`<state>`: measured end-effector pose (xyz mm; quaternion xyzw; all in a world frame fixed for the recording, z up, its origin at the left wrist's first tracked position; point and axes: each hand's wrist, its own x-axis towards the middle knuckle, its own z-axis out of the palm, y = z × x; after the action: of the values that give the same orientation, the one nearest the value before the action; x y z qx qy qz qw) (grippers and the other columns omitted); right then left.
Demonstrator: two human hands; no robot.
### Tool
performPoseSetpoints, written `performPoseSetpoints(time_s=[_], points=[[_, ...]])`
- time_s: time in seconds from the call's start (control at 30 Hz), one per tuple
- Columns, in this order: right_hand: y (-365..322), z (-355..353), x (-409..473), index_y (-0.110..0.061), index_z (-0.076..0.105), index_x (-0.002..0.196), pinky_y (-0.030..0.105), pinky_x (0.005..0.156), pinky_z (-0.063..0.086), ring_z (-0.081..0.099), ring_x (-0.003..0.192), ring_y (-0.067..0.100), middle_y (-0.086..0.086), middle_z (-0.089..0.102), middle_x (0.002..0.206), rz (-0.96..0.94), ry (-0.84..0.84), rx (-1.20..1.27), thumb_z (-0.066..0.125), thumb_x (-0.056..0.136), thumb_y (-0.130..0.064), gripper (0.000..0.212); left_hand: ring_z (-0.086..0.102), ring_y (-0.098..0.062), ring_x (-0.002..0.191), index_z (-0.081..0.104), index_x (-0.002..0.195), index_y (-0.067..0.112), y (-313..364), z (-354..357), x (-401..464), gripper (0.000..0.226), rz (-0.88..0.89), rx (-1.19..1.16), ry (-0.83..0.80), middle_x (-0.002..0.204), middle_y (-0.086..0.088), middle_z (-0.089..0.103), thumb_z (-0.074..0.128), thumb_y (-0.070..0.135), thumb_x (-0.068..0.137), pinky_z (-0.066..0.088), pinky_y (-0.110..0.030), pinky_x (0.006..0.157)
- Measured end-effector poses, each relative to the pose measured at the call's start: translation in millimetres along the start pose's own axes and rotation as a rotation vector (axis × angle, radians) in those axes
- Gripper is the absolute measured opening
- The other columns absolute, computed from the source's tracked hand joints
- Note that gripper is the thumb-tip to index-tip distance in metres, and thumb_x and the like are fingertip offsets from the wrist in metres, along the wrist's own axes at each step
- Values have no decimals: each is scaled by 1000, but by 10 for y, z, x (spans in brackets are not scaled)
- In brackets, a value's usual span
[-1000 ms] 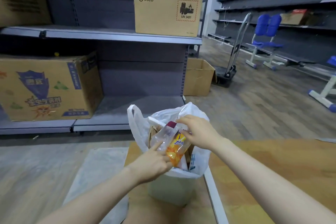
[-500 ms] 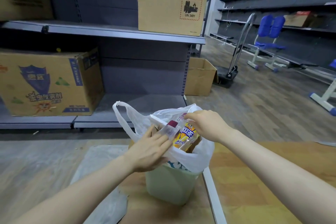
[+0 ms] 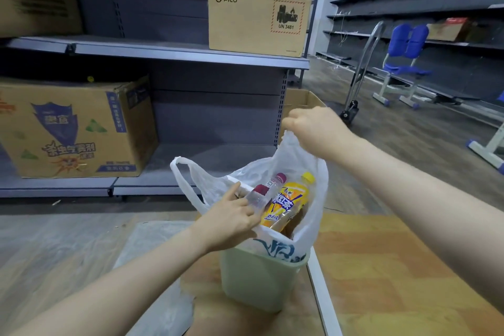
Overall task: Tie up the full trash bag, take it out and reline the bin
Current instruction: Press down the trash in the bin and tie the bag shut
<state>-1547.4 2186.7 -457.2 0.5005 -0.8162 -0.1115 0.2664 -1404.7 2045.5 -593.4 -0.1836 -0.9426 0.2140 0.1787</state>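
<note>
At lower centre of the frame, our right hand (image 3: 313, 123) pinches one handle of the trash bag (image 3: 305, 172) (still untied, seated in the bin (image 3: 256, 278)), our left hand (image 3: 231, 219) open-fingered against bottles; knotting, removal, relining remain.

Illumination is dim, cool and diffuse; shadows are soft, darkest under the shelf (image 3: 174, 50). Wide-angle distortion bends straight lines toward the frame edges. The forearms at the bottom edge appear slightly soft; no glare.
</note>
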Motion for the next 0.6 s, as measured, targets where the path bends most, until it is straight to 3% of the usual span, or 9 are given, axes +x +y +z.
performPoseSetpoints(time_s=[0.1, 0.17, 0.27, 0.37, 0.47, 0.53, 0.6], points=[[-359, 96, -19, -17, 54, 114, 33, 63, 38, 62, 92, 32, 4, 60, 106, -99, -38, 44, 43, 93, -10, 25, 55, -19, 53, 61, 65, 17, -74, 2, -135, 43, 29, 57, -61, 50, 5, 52, 86, 48, 50, 47, -47, 91], [-600, 191, 16, -24, 54, 120, 33, 72, 44, 61, 99, 31, 3, 64, 110, -52, -39, 230, 43, 97, -25, 26, 55, -18, 54, 60, 62, 19, -86, 28, -254, 36, 22, 100, -83, 53, 5, 52, 83, 47, 55, 48, -45, 91], [-967, 280, 108, -28, 53, 127, 33, 81, 45, 57, 108, 29, 5, 65, 116, 67, -139, 550, 48, 95, -28, 32, 48, -21, 54, 57, 65, 17, -65, 83, -425, 17, 66, 59, 25, 57, 1, 50, 73, 18, 72, 51, -35, 72], [-1301, 315, 218, -23, 42, 136, 34, 94, 45, 52, 120, 24, 3, 57, 131, 138, -297, 851, 58, 86, -47, 58, 46, -19, 54, 56, 64, 17, 0, 209, -588, 32, 121, 81, 195, 59, 1, 51, 41, 2, 88, 34, -27, 58], [-1562, 335, 321, -24, 48, 126, 41, 94, 44, 51, 116, 23, 4, 55, 122, 201, -356, 823, 62, 66, -73, 79, 46, -16, 50, 55, 57, 20, 75, 392, -734, 22, 228, 44, 151, 55, 4, 50, 55, 7, 75, 35, -23, 51], [-1726, 385, 336, -23, 53, 117, 43, 96, 37, 44, 120, 23, 5, 53, 118, 251, -306, 743, 61, 61, -78, 79, 48, -14, 50, 62, 59, 21, 89, 607, -817, 12, 256, 14, 25, 54, 6, 52, 64, 14, 69, 36, -20, 48], [-1874, 459, 335, -24, 54, 116, 46, 103, 28, 33, 132, 21, 7, 48, 127, 325, -215, 757, 61, 65, -75, 72, 51, -13, 52, 70, 69, 22, 83, 836, -880, 4, 217, 4, -40, 57, 7, 57, 67, 20, 69, 38, -20, 46]])
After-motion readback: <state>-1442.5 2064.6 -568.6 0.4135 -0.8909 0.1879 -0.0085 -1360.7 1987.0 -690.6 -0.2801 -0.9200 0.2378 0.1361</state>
